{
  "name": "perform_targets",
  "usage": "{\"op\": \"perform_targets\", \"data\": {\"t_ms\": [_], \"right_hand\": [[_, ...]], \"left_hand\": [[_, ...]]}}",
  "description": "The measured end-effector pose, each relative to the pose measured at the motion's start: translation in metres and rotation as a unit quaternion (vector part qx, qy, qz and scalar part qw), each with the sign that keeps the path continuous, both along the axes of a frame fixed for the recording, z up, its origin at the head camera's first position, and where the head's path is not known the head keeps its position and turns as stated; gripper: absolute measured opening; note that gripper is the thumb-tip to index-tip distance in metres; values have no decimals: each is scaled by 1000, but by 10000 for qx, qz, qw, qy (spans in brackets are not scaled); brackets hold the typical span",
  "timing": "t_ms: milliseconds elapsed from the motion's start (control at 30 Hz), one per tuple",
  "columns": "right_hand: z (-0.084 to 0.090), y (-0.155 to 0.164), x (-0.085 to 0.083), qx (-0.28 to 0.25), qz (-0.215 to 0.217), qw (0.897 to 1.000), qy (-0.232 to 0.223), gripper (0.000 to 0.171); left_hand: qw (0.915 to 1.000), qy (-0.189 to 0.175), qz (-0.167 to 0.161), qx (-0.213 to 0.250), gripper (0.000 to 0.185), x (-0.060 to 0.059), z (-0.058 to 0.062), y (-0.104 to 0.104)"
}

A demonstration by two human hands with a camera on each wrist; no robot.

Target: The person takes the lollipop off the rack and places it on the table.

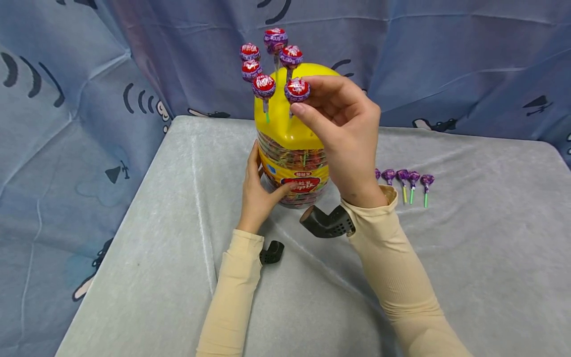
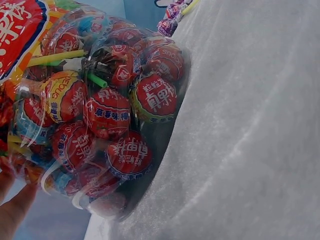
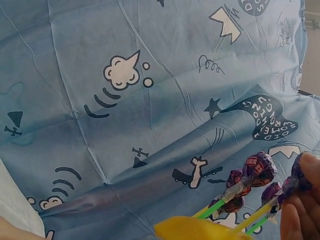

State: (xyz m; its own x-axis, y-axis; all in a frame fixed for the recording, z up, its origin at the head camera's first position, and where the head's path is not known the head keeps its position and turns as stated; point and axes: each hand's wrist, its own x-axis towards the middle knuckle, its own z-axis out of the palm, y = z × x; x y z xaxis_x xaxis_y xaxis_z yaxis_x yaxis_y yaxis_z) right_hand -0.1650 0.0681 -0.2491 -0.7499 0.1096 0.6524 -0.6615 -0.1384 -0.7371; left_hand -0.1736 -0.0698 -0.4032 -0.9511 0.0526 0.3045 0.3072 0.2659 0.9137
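Grey table (image 1: 151,248): candy jar (image 1: 287,157) stood there, gripped round its side by left hand (image 1: 262,196). Yellow lid (image 1: 308,134) overhung by right hand (image 1: 352,129), the nearer one. Lollipop (image 1: 297,90) pinched there by its head, stick (image 3: 257,215) pointed downward. Its yellow run to the lid shown only by right wrist view; whether seated, cannot be told.

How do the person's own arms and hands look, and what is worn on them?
The left hand and right hand wear no gloves. The left sleeve and right sleeve are long and beige. The right one carries a black, curved attachment with small holes; the left, a similar black piece.
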Motion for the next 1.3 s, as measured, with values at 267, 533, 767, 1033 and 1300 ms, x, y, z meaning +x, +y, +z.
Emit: {"op": "perform_targets", "data": {"t_ms": [267, 533, 767, 1033, 1300], "right_hand": [[2, 0, -1, -963, 312, 9947, -155, 21], [-5, 13, 4, -1638, 749, 9820, -565, 23], [-26, 35, 19, -1642, 867, 9789, -859, 20], [-48, 68, 32, -1613, 667, 9760, -1303, 17], [-71, 98, 41, -1574, 555, 9678, -1885, 20]], "left_hand": [[9999, 90, -47, 9, 102, 0, -2, 0], [9998, 188, -60, 71, 103, 0, -4, -1], [9997, 187, -96, 119, 107, 1, -4, -1], [9997, 164, -51, 144, 113, 0, -4, 0], [9997, 218, -41, 130, 114, 0, -3, 1]]}}
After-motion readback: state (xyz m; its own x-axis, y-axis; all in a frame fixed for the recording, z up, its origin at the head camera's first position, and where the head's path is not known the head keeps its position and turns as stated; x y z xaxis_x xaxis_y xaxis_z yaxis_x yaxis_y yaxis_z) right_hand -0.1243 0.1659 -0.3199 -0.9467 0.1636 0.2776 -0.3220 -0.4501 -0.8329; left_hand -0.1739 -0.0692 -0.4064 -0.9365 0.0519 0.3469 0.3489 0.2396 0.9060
